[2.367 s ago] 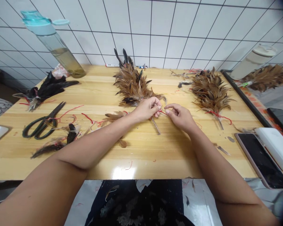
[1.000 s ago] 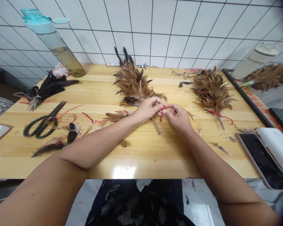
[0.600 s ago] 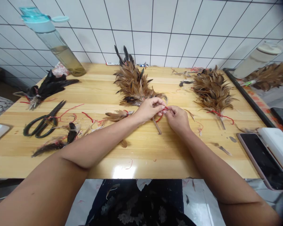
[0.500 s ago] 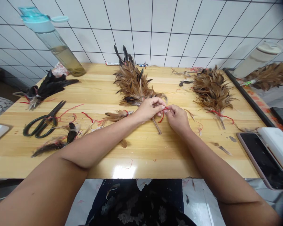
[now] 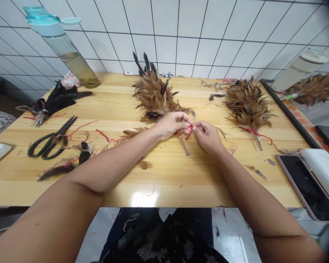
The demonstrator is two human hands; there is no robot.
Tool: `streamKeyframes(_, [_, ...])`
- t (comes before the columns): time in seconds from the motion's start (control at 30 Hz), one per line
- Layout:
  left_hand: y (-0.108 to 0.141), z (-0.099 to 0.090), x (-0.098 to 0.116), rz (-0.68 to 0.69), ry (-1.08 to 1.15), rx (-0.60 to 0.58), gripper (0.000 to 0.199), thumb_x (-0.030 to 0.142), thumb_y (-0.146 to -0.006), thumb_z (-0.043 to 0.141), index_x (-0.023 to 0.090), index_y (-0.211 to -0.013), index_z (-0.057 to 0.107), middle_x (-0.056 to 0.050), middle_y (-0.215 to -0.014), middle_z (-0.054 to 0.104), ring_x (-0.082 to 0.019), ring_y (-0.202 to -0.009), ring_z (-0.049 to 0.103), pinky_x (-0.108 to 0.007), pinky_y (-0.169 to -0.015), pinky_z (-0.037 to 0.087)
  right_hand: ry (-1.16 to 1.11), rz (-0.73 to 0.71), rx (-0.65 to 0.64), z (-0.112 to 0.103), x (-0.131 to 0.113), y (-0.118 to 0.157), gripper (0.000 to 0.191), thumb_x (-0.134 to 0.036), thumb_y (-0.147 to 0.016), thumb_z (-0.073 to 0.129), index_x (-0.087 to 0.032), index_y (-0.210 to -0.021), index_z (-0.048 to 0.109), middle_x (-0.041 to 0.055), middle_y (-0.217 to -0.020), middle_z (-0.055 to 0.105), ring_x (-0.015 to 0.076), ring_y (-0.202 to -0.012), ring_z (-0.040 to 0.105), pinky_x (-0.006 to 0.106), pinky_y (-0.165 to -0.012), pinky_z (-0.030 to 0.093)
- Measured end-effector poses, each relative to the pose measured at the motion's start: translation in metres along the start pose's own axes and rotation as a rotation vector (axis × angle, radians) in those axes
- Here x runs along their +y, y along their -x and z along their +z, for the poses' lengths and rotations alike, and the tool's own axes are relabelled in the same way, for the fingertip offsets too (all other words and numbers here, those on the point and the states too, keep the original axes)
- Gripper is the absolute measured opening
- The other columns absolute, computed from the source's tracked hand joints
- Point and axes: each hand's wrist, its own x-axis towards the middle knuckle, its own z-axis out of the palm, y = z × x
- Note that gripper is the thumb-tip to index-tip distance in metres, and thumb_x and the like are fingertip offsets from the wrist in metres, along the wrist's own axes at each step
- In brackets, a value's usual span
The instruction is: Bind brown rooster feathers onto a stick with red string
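Note:
My left hand (image 5: 172,125) and my right hand (image 5: 207,137) meet at the middle of the wooden table, and their fingertips pinch a red string (image 5: 186,131) that forms a small loop between them. A brown feather bundle (image 5: 155,93) lies just beyond my left hand. Its bare cane stem (image 5: 184,145) sticks out below my fingers, toward me. Whether the string is wrapped around the stem is hidden by my fingers. Another brown feather bundle (image 5: 246,104), tied with red string, lies to the right of my right hand.
Black scissors (image 5: 52,138) and black feathers (image 5: 55,102) lie at the table's left, among red string scraps. A water bottle (image 5: 63,47) stands at the back left against white tiles. A phone (image 5: 307,186) and a white box (image 5: 325,175) sit at the right edge.
My fingers have drawn closer together, and the red string now forms a small loop between them instead of a single strand. My left forearm covers more of the small feather tuft.

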Motion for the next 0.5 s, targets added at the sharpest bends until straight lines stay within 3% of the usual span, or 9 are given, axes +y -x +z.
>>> streamKeyframes(0.23, [0.0010,0.0027,0.0053,-0.007,-0.094,0.023,0.015,0.012,-0.073,0.072,0.008,-0.081,0.060,-0.004,-0.067,0.068,-0.009,-0.054,0.064,-0.017,-0.051,0.049,-0.014,-0.003,-0.003,0.0019,0.0083,-0.0017,0.021,-0.038,-0.078,0.055,-0.018,-0.080,0.060,-0.0052,-0.054,0.045,0.0104,-0.052,0.036,0.025,-0.052,0.030])
streamKeyframes(0.5, [0.0000,0.0082,0.0054,0.034,-0.168,0.174,0.009,0.010,-0.078,0.065,0.010,-0.082,0.058,0.000,-0.061,0.065,-0.007,-0.049,0.060,-0.015,-0.047,0.046,-0.036,0.006,0.078,-0.0004,0.0050,-0.0017,0.027,-0.040,-0.077,0.059,-0.016,-0.090,0.061,-0.0072,-0.056,0.037,0.0093,-0.052,0.034,0.024,-0.052,0.030])
